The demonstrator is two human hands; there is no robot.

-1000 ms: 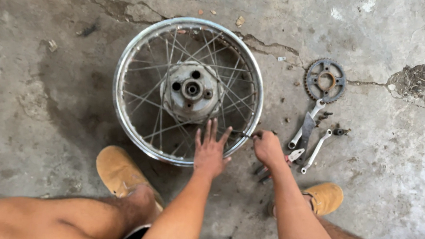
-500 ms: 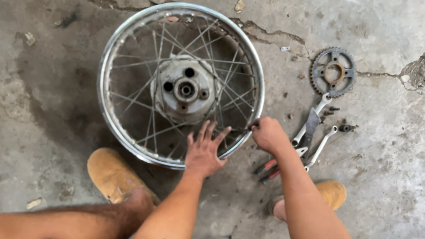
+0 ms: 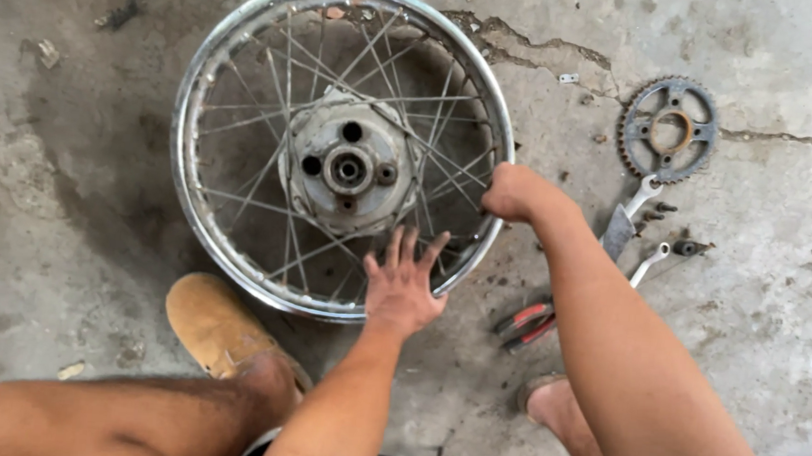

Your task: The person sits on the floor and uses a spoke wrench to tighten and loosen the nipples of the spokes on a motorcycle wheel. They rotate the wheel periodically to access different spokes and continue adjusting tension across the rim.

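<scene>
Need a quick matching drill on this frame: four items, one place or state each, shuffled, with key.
1. left hand
2. right hand
3. sprocket
4. pliers

A. closed in a fist at the wheel rim's right side
B. on the floor, red handles, beside the right forearm
C. fingers spread on the wheel's near rim and spokes
D. flat on the concrete, right of the wheel

Pairs: 1-C, 2-A, 3-D, 4-B

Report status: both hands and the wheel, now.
Left hand flat, fingers spread on spoked wheel near rim. Right hand fisted at rim's right edge, contents unseen. Wheel flat on concrete. Pliers, wrenches, sprocket lie right of it.
</scene>
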